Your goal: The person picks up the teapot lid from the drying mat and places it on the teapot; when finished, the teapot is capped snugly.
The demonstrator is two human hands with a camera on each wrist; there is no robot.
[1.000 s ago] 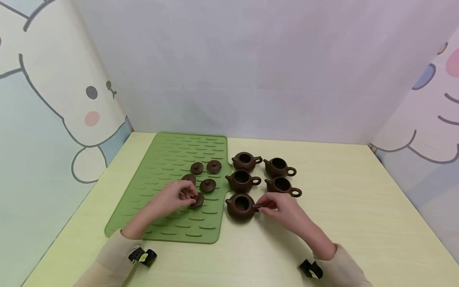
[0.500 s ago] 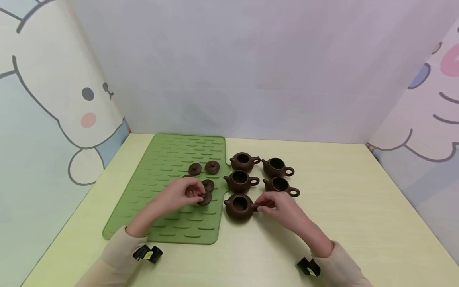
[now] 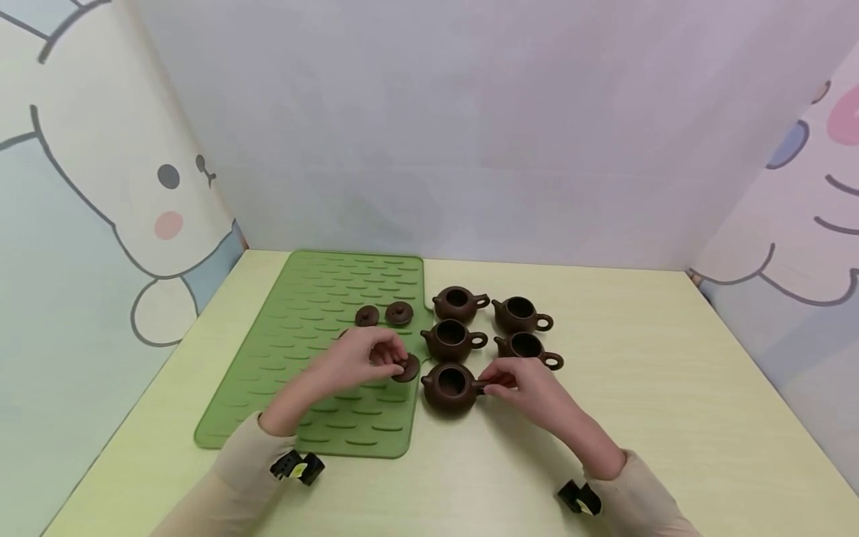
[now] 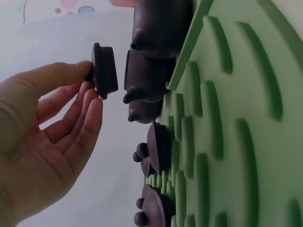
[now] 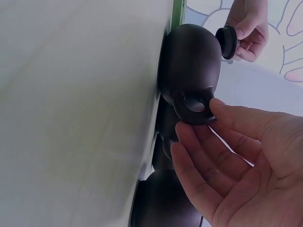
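My left hand (image 3: 354, 362) pinches a dark brown lid (image 3: 408, 368) by its knob, over the right edge of the green mat (image 3: 322, 298). In the left wrist view that lid (image 4: 104, 71) is raised clear of the mat. Just right of it stands the nearest teapot (image 3: 450, 389), lidless, its spout toward the lid. The fingers and thumb of my right hand (image 3: 533, 391) pinch the teapot's handle, which the right wrist view shows as a loop (image 5: 191, 111). That teapot rests upright on the table.
Several other lidless teapots stand behind, among them one in the middle (image 3: 451, 341), one at the back (image 3: 458, 303) and one at the right (image 3: 521, 315). Two lids (image 3: 366, 316) (image 3: 399, 313) lie on the mat behind my left hand, which partly hides others. Walls enclose the table (image 3: 637, 358).
My left hand has carried the lid up off the mat and rightward, toward the nearest teapot. My right hand keeps its hold on the handle, and the teapot stays in place.
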